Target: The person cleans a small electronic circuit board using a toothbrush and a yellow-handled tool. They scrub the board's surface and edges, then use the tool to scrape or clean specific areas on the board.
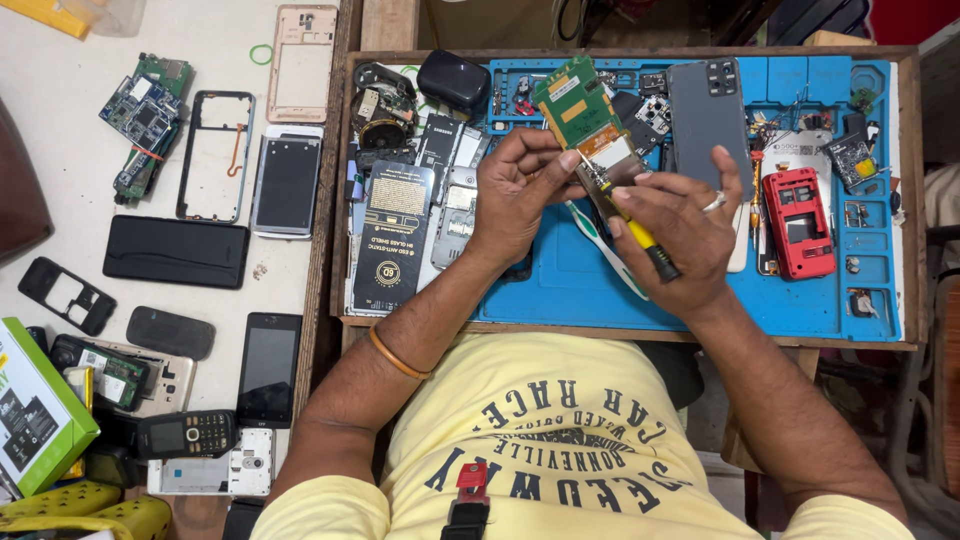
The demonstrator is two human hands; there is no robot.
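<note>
My left hand (515, 190) grips a green phone circuit board (583, 113) and holds it tilted above the blue repair mat (560, 285). My right hand (680, 235), with a ring on one finger, holds a small screwdriver with a yellow and black handle (648, 248). Its tip touches the lower edge of the board, by an orange patch. A white and green toothbrush (600, 245) lies on the mat under my hands.
On the mat lie a grey phone back cover (708, 110), a red phone frame (798, 222), a black pouch (455, 80), a black screen-protector packet (392, 240) and several small parts. Left of the wooden tray (335, 200), the white table carries phones, frames, circuit boards (145, 110) and a green box (35, 415).
</note>
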